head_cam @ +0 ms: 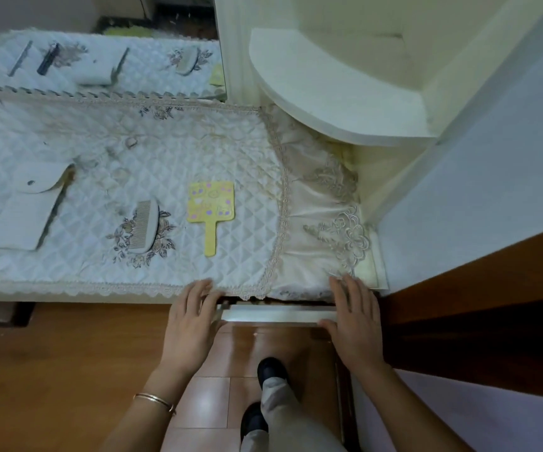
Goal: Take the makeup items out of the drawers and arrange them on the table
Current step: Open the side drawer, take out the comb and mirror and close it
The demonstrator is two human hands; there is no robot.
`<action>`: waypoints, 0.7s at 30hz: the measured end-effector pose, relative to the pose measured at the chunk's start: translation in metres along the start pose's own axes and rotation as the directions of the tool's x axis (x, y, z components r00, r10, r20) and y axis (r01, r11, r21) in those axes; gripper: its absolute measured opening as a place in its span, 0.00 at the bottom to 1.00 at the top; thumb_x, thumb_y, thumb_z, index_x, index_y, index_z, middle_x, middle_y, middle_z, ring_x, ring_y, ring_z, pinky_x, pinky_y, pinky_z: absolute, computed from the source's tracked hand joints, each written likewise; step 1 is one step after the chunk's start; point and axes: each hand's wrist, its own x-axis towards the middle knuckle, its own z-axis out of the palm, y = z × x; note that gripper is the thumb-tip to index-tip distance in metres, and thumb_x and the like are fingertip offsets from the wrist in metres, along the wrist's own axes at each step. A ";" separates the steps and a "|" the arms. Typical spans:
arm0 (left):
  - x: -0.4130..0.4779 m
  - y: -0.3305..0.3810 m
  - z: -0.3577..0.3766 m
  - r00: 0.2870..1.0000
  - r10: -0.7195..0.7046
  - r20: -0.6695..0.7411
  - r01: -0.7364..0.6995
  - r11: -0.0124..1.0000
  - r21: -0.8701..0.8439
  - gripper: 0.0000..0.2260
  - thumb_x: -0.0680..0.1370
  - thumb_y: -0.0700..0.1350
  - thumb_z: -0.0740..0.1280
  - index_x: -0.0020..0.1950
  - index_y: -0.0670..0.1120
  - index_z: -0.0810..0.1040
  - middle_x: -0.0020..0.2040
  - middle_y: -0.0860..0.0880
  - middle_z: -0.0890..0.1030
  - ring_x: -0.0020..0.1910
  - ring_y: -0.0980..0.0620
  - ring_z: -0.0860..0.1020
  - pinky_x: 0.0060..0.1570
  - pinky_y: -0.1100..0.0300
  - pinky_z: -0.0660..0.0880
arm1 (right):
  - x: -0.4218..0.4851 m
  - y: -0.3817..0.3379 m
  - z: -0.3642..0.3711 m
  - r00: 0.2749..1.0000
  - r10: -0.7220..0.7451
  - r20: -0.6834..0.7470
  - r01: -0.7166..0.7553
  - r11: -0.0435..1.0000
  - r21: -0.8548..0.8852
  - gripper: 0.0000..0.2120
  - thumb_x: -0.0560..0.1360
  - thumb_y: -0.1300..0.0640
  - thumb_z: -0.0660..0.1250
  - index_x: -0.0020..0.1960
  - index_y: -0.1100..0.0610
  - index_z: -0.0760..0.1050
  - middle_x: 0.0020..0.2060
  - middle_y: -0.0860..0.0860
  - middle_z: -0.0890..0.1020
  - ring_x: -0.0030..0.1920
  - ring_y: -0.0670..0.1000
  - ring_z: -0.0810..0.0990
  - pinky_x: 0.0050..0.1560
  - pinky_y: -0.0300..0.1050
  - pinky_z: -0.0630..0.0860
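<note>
Two-handed, rests left hand (pixel 192 321) and right hand (pixel 353 318), flat and empty, on the ajar drawer (pixel 280 313) at lower centre, likely needing a wider pull, with mirror (pixel 211 203) and comb (pixel 144 226) on the desk (pixel 68 296).

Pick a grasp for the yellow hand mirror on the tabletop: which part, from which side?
Take the yellow hand mirror by its handle, pinching across it from the person's side. It lies flat on the quilted cloth, with the narrow handle pointing at the person and apart from the comb. The broad, flat head likely offers no easy pinch.
</note>
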 end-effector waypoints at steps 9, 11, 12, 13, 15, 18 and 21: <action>0.041 0.012 -0.006 0.983 -0.183 0.034 0.181 0.982 0.049 0.29 0.57 0.36 0.76 0.54 0.49 0.71 0.54 0.46 0.75 0.53 0.44 0.65 0.46 0.45 0.74 | 0.032 -0.005 0.009 0.995 0.022 -0.096 -0.027 0.998 -0.056 0.29 0.59 0.53 0.78 0.57 0.54 0.70 0.54 0.56 0.80 0.58 0.56 0.67 0.55 0.57 0.67; 0.043 0.019 -0.004 0.971 -0.240 -0.002 0.240 0.970 0.026 0.28 0.57 0.33 0.74 0.53 0.48 0.70 0.53 0.44 0.76 0.53 0.44 0.64 0.46 0.43 0.73 | 0.035 -0.007 0.006 0.994 0.035 -0.108 -0.042 0.997 -0.066 0.28 0.58 0.54 0.78 0.54 0.54 0.71 0.52 0.56 0.80 0.56 0.56 0.67 0.53 0.57 0.72; 0.042 0.023 -0.003 0.963 -0.267 -0.018 0.267 0.963 0.017 0.27 0.58 0.32 0.72 0.52 0.48 0.70 0.52 0.43 0.77 0.53 0.44 0.64 0.47 0.43 0.73 | 0.035 -0.008 0.005 0.994 0.035 -0.106 -0.043 0.996 -0.075 0.28 0.58 0.54 0.78 0.54 0.54 0.71 0.51 0.56 0.80 0.56 0.56 0.68 0.53 0.57 0.74; 0.042 0.027 -0.002 0.956 -0.292 -0.032 0.293 0.956 0.008 0.26 0.58 0.32 0.71 0.52 0.47 0.70 0.52 0.43 0.77 0.54 0.44 0.64 0.48 0.43 0.72 | 0.035 -0.009 0.004 0.994 0.034 -0.101 -0.042 0.996 -0.082 0.28 0.58 0.54 0.78 0.54 0.54 0.71 0.51 0.56 0.80 0.55 0.56 0.68 0.52 0.58 0.74; 0.042 0.033 -0.001 0.944 -0.327 -0.039 0.327 0.945 -0.002 0.26 0.58 0.31 0.70 0.52 0.47 0.71 0.52 0.42 0.76 0.55 0.44 0.63 0.50 0.42 0.72 | 0.035 -0.010 0.003 0.997 0.044 -0.071 -0.049 0.997 -0.066 0.27 0.58 0.54 0.78 0.53 0.55 0.71 0.51 0.57 0.80 0.56 0.57 0.67 0.52 0.59 0.74; 0.040 0.033 -0.004 0.952 -0.303 -0.033 0.304 0.952 0.024 0.24 0.59 0.33 0.71 0.53 0.45 0.72 0.52 0.41 0.76 0.55 0.44 0.63 0.51 0.43 0.73 | 0.036 -0.010 0.000 0.998 0.052 -0.022 -0.053 0.998 -0.017 0.27 0.60 0.54 0.77 0.55 0.54 0.71 0.53 0.57 0.79 0.57 0.57 0.65 0.53 0.60 0.73; 0.027 0.026 -0.012 0.984 -0.175 0.029 0.174 0.984 0.024 0.24 0.63 0.38 0.72 0.58 0.46 0.71 0.58 0.42 0.76 0.60 0.42 0.67 0.54 0.44 0.73 | 0.029 -0.007 -0.005 1.000 -0.005 -0.004 0.005 1.000 0.023 0.27 0.62 0.55 0.75 0.58 0.54 0.69 0.56 0.57 0.78 0.59 0.55 0.65 0.55 0.59 0.73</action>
